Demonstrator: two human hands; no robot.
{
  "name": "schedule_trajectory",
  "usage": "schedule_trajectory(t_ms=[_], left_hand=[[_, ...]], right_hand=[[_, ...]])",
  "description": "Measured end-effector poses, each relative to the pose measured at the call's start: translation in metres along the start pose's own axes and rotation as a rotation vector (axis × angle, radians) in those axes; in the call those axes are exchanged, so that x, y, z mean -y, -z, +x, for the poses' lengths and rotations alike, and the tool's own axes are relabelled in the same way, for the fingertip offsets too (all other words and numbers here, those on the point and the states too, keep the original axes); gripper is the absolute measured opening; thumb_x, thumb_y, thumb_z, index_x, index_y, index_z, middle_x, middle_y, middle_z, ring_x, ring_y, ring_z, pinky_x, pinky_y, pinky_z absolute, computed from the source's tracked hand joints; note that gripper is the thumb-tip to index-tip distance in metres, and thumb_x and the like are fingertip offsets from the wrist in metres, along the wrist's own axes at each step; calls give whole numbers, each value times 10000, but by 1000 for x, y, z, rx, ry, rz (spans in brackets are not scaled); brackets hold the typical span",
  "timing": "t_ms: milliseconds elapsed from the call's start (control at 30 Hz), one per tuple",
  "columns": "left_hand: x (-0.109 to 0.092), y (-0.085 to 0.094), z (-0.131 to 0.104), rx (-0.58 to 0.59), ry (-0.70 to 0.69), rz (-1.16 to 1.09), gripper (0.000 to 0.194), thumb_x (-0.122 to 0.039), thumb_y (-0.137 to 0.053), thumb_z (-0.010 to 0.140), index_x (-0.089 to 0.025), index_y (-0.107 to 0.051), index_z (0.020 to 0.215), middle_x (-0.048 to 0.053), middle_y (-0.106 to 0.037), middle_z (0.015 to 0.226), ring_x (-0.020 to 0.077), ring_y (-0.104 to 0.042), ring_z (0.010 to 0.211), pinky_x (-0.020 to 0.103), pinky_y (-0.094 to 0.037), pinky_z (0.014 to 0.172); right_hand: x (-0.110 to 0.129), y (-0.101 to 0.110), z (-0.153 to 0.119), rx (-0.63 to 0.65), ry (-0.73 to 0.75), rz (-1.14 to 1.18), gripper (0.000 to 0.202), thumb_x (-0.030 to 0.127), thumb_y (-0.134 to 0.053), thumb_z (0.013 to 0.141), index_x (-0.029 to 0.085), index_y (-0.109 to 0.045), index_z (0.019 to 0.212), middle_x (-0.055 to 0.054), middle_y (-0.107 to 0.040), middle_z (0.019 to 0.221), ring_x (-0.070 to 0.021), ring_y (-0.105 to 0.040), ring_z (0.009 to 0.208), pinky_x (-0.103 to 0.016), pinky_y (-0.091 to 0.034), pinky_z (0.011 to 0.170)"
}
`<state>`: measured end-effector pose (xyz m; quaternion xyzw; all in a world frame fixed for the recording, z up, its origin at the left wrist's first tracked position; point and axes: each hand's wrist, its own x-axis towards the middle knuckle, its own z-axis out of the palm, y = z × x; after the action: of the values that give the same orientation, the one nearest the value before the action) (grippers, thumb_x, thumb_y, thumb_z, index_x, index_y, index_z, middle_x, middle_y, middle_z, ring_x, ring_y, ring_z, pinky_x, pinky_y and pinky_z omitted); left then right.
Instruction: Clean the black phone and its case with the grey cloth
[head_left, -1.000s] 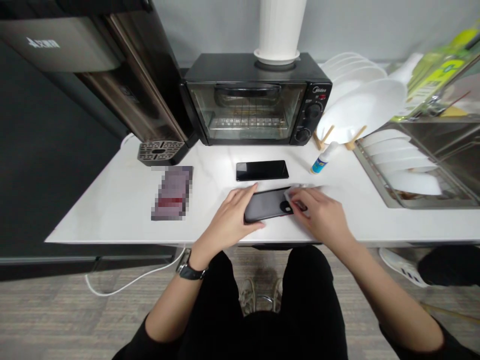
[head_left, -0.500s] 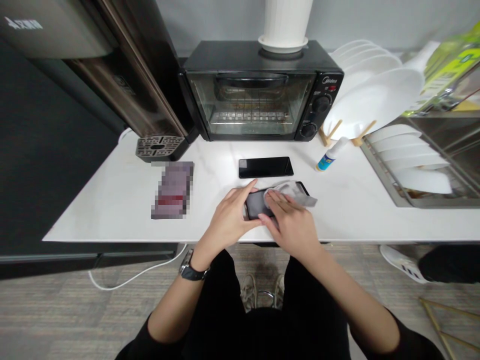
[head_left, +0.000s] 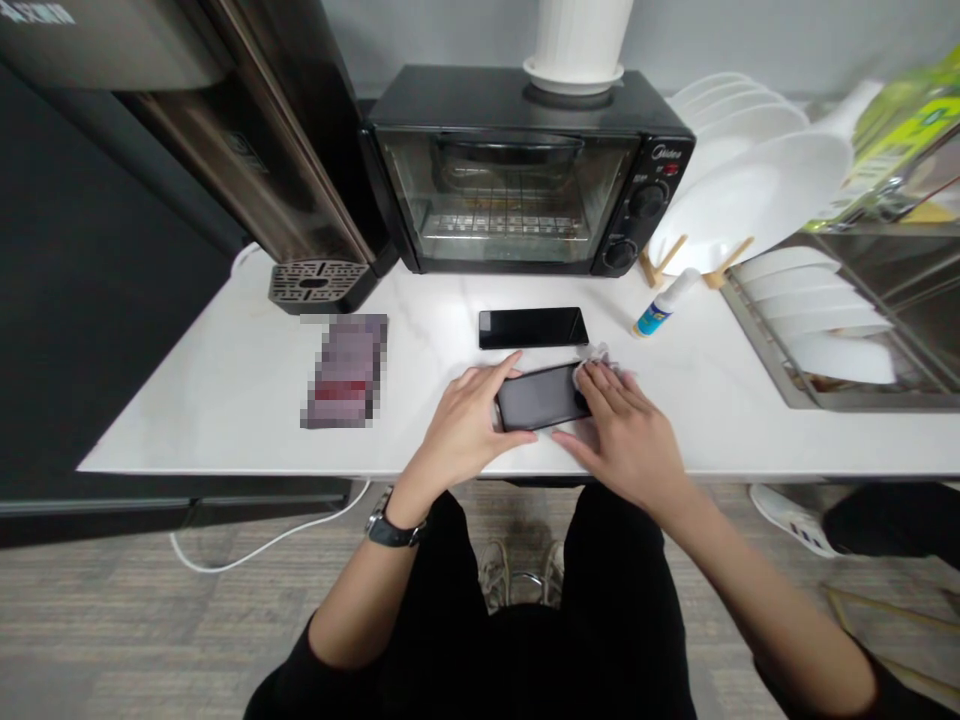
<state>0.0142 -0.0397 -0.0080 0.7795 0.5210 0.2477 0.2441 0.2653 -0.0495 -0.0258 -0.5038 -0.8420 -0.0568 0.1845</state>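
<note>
A smartphone [head_left: 541,397] with a dark grey face lies slightly tilted near the counter's front edge. My left hand [head_left: 466,415] grips its left end between thumb and fingers. At the right end, my right hand [head_left: 626,425] presses a crumpled pale wiping cloth [head_left: 600,355] onto the face, mostly covered by my fingers. Just behind lies a second, black smartphone [head_left: 534,327], apart from both hands. A small spray bottle [head_left: 660,308] with a white cap and blue label stands to the right.
On the white counter [head_left: 225,400] lies a blurred purple packet [head_left: 349,370] at left. A drink dispenser [head_left: 322,285] and a black toaster oven [head_left: 525,200] stand behind. White plates [head_left: 750,190] in a wooden rack and a sink [head_left: 795,395] with dishes are on the right. Another person's shoe [head_left: 791,518] shows below.
My right hand has slid the cloth rightward along the phone to its right end, uncovering more of the face. My left hand keeps its hold on the left end.
</note>
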Motion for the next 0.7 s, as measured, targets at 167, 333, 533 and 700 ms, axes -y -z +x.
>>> schedule_trajectory(t_ms=[167,333,533,700], left_hand=[[1,0,-2,-5,-11,8,854,-180,-780,855,-260,-398,1615,91,-629,1475,283,-575,1305,461,-456,1153],[1,1,-6,-2,-33,16,906,-306,-829,859,-289,-358,1633,81,-617,1486,295,-550,1323,467,-458,1144],[-2,0,-3,17,-16,36,1006,-391,-873,831,-338,-297,1654,57,-606,1516,302,-527,1343,491,-422,1155],[-1,-1,-1,11,-26,45,962,-453,-809,881,-308,-275,1668,72,-605,1514,309,-530,1328,489,-418,1146]], right_hand=[[81,-16,16,17,61,215,1065,854,-518,875,-30,-558,1468,-271,-528,1554,-369,-563,1455,-522,-497,1235],[53,2,5,102,158,361,581,589,-530,1024,173,-644,1413,-92,-658,1471,-228,-642,1386,-467,-528,1214],[-20,12,-12,48,50,57,646,569,-525,1030,171,-527,1538,-127,-569,1564,-313,-572,1456,-617,-416,1262],[36,-14,9,-56,-135,16,1008,779,-518,928,-80,-539,1455,-340,-533,1515,-442,-531,1462,-607,-428,1251]])
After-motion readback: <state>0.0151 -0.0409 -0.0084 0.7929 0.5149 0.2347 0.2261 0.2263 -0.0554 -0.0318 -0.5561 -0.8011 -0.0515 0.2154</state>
